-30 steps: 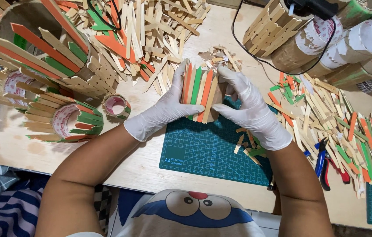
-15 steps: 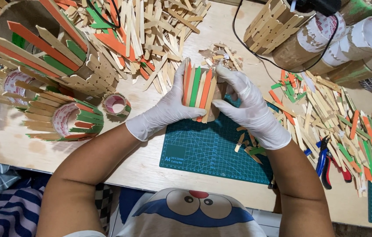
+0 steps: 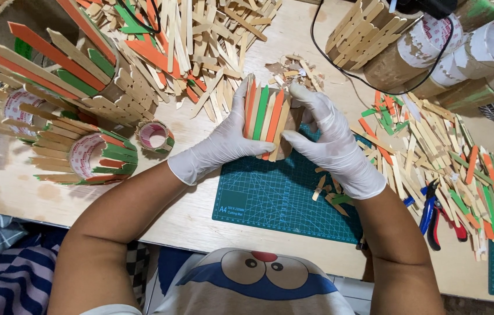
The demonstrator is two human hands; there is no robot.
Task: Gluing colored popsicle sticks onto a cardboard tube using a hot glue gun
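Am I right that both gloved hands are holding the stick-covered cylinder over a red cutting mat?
Not quite: the cutting mat is dark green, not red, as the head view shows. The rest holds: the left hand and right hand, both in white gloves, hold the stick-covered cylinder over it.

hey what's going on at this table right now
A person in white gloves holds a small stick-covered cylinder over a green cutting mat. The left hand wraps its side and the right hand presses the other side. Its sticks are plain, orange and green. Loose craft sticks lie piled around, finished stick-covered rolls sit to the left, and pliers lie to the right.
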